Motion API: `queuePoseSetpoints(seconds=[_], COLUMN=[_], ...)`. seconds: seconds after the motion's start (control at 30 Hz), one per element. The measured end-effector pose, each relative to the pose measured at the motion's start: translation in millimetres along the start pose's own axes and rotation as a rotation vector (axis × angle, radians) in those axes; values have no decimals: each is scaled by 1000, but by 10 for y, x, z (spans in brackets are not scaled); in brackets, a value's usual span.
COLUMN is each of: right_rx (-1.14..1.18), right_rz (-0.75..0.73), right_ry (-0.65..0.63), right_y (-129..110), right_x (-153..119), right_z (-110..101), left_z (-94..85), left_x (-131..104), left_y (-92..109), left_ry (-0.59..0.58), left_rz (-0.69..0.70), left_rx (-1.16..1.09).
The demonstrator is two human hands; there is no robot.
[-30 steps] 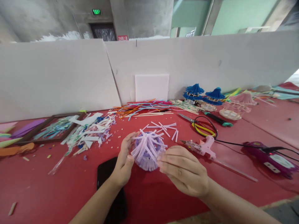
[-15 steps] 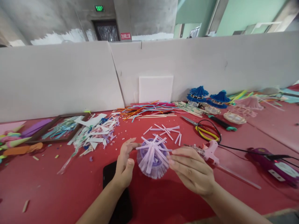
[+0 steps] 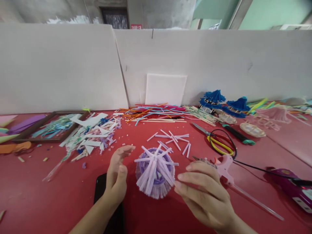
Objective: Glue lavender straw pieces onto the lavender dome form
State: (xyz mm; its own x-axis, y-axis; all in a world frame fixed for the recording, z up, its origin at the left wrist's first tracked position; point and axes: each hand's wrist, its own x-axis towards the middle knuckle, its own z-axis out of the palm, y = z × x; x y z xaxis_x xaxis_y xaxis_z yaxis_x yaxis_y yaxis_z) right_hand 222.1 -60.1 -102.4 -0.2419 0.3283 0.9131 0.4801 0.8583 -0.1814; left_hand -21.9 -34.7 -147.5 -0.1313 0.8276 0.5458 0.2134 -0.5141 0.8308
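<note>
A round lilac craft model [image 3: 156, 172] made of pipe-cleaner strips stands on the red table, strips fanning from its peak over a darker purple ring. My left hand [image 3: 118, 177] is to its left, fingers curved and apart, holding nothing. On the other side, my right hand [image 3: 204, 191] has its fingers spread, fingertips very near the model's right edge; whether they touch it I cannot tell. Loose cut lilac strips [image 3: 174, 138] lie just behind the model. Beyond my right hand lies a pink glue gun [image 3: 225, 169] with a clear glue stick in it.
Yellow-handled scissors [image 3: 220, 146] and a black-and-green tool [image 3: 237, 134] lie at the right, near a purple device [image 3: 290, 185] with a cable. Blue roofed models [image 3: 213, 97] stand behind. Paper scraps [image 3: 97, 133] and a brown frame [image 3: 24, 138] are leftward; a black phone [image 3: 99, 187] lies under my left arm.
My right fingers have come away from a strip's end on the model's right side. My left hand has drawn slightly away leftward. The head view has tilted down.
</note>
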Motion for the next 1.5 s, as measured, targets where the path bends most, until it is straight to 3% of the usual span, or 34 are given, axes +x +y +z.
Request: queuePoseSetpoints(seconds=[0.1,0.2,0.33,0.47,0.67,0.83,1.07,1.5], right_rx=[-2,-7,20,44,62,69,44,53], right_rz=[-7,1,5,10,20,36,44,79], right_ry=[13,7,-29,-53,-80,-106,-101,-111], right_y=[-54,-96,-80,-49,-46,-40,-25,-29], right_x=[-9,-20,-40,-41,-37,-71,-69,-81], right_z=[-25,-23,9,30,52,68,81,99], left_z=[42,112,203,244,289,277,268,281], left_x=[37,90,138,160,200,277,320,277], left_y=[144,412,785,973,958,938,917,880], left_ry=[72,81,-45,-122,-228,-323,-345,-359], left_rz=[22,12,-43,-83,-166,-102,-5,9], left_rx=[48,101,147,223,206,308,469,478])
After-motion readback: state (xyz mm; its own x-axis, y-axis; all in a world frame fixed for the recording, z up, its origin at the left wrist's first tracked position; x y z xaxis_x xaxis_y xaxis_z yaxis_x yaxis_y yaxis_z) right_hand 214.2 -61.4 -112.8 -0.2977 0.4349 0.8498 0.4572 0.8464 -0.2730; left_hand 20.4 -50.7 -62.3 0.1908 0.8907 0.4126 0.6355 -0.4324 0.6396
